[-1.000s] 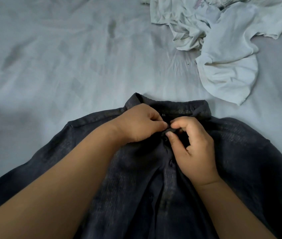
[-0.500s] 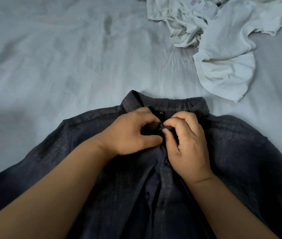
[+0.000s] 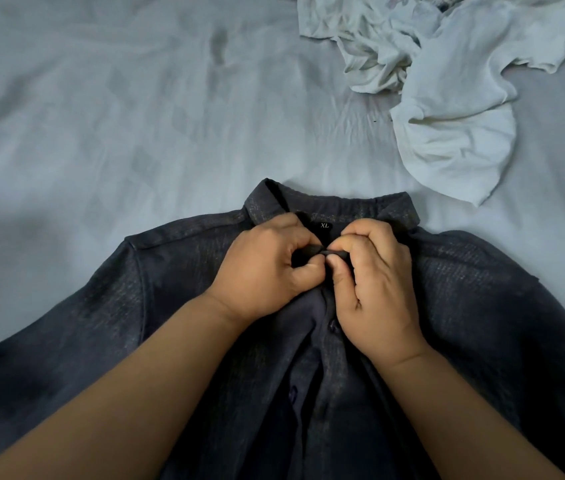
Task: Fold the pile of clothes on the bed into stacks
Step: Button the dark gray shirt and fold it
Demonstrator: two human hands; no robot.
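1. Both hands have crept up the shirt (image 3: 482, 306) front since a second ago: they now sit right at the neck opening, just under the XL tag (image 3: 324, 225), where earlier they worked a little lower on the placket.
2. Pale grey bed (image 3: 118, 133) fills the view, its sheet creased and faintly patterned with diamonds.
3. Spread flat on the near part of the bed, the dark shirt lies front up, collar (image 3: 329, 202) pointing away from the person and both shoulders fanned out to the sides (the hem runs out of view at the bottom).
4. A crumpled pile (image 3: 447, 98) of white clothes lies at the upper right, near the shirt's collar but apart from it.
5. Two bare forearms reach in from the lower edge and cross the shirt body.
6. Left hand (image 3: 267, 268) is curled, thumb and fingers pinching the left edge of the shirt's opening.
7. Right hand (image 3: 374, 282) is curled too, pinching the right edge; its thumb meets the left hand's fingertips over a small fold of dark cloth.
8. Buttons (image 3: 332, 325) show faintly down the placket below the hands; whether the top one is done up cannot be told.
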